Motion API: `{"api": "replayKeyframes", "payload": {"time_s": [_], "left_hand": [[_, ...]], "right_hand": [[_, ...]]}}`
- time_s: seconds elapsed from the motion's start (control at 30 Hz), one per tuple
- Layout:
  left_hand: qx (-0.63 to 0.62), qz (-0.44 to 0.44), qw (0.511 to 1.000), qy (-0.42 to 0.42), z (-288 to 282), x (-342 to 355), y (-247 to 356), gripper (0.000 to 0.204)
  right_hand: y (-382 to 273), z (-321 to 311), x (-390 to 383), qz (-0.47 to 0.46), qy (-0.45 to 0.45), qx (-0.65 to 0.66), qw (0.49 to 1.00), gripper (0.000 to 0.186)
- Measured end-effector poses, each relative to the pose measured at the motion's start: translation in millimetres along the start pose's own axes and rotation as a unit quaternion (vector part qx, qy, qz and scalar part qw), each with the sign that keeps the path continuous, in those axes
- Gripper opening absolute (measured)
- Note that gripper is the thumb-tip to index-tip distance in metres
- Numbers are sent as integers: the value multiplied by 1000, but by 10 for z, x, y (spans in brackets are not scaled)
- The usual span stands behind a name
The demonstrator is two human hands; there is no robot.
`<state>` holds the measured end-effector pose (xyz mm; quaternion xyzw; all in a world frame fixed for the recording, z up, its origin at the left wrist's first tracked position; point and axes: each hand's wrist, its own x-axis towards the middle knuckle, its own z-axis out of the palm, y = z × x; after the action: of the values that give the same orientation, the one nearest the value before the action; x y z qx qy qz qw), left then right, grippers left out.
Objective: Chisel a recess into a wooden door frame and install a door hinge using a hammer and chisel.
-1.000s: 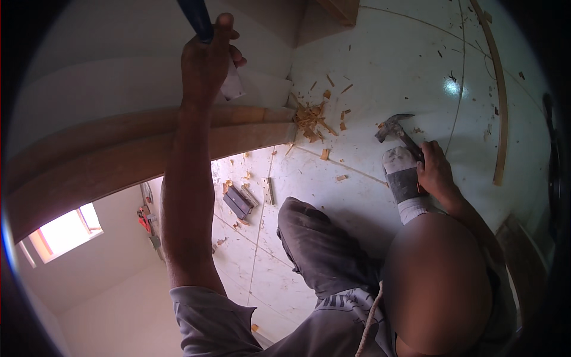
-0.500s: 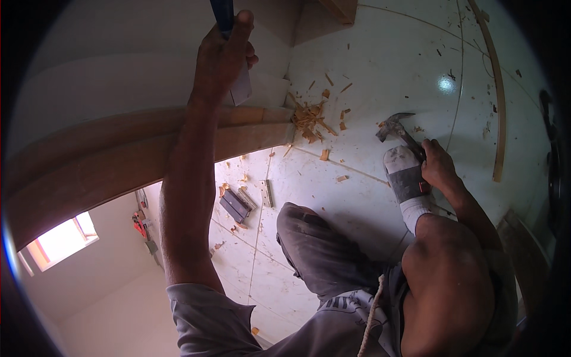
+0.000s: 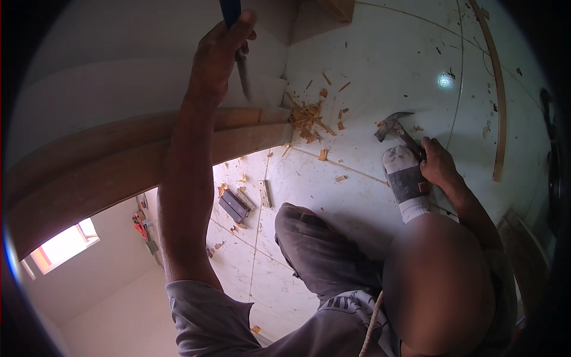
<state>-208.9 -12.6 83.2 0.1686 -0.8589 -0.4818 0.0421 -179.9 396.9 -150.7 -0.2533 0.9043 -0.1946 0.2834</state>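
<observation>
My left hand (image 3: 220, 56) is raised at the top, closed round a blue-handled chisel (image 3: 229, 11), whose metal blade shows below the fingers, blurred at its lower end. Below it runs a wooden door-frame member (image 3: 95, 166), partly hidden by my forearm. My right hand (image 3: 439, 163) is closed on the handle of a claw hammer (image 3: 389, 125), low beside my shoe (image 3: 404, 175), with the hammer's head out past the toe. A pile of wood shavings (image 3: 306, 119) lies at the end of the frame.
A dark rectangular object (image 3: 235, 205) and metal hinges (image 3: 264, 193) lie on the tiled floor (image 3: 380, 71) among chips. A long wooden strip (image 3: 499, 119) lies at the right, a wooden block (image 3: 333, 9) at the top. Red tools (image 3: 140, 223) and a window (image 3: 65, 244) show at left.
My left hand moved slightly right over the last second, and the chisel turned so its blade now shows narrow. My right hand and the hammer have barely moved.
</observation>
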Motion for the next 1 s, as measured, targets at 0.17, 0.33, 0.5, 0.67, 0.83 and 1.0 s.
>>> {"api": "replayKeyframes", "payload": {"time_s": [0.17,0.33,0.5,0.67,0.83,1.0], "left_hand": [[61,-32,997,33,80,-23,35,42],[36,-22,996,83,93,53,1,41],[-121,25,992,29,17,124,27,35],[-126,0,991,42,97,48,146,35],[42,32,993,110,178,-5,168,54],[15,78,994,80,191,25,248,56]], "right_hand": [[-37,-92,68,40,-70,-3,997,41],[-37,-127,84,57,-84,52,993,33],[36,-95,80,67,-97,117,986,31],[-68,-118,21,96,-86,165,978,33],[24,-29,16,93,-77,154,981,38],[34,-4,20,95,-89,143,981,40]]}}
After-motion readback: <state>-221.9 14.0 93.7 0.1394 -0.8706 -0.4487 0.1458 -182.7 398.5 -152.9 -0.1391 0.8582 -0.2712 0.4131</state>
